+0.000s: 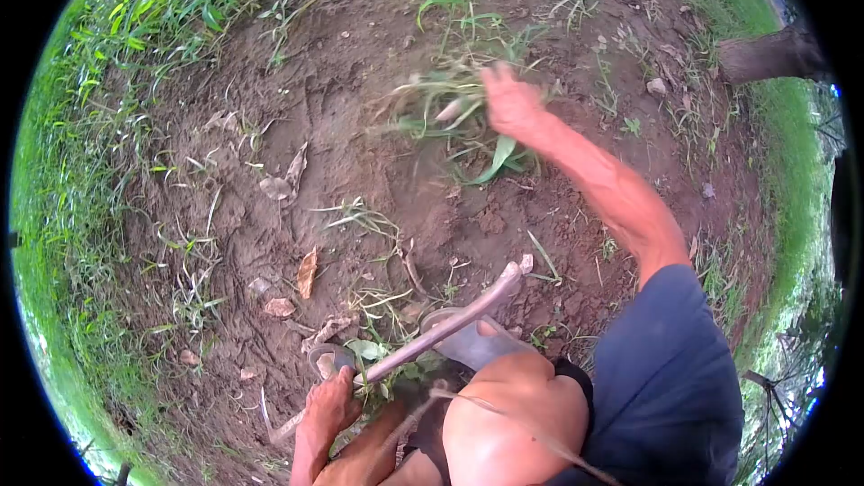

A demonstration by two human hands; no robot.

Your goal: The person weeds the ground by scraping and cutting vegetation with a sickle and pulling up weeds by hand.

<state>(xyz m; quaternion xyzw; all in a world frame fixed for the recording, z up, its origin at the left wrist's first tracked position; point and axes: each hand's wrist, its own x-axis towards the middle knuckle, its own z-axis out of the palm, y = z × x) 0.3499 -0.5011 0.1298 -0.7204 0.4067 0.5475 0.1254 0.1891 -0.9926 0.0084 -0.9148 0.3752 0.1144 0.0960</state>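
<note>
Near the bottom, my left hand is wrapped round a wooden-handled tool. Its pale, smooth handle slants up to the right across my sandalled foot. A thin end sticks out past the hand at lower left; I cannot make out its kind. Some green leaves lie against the handle beside that hand. My right hand reaches far forward, its fingers closed at the right side of a loose bunch of weeds. Motion blurs the bunch and the fingertips, and part of the grip is hidden.
Bare brown soil spreads around, with dry leaves and scattered grass tufts. Thick green grass grows at the upper left. A tree trunk stands at the right edge. My sandal and bent knee are close below.
</note>
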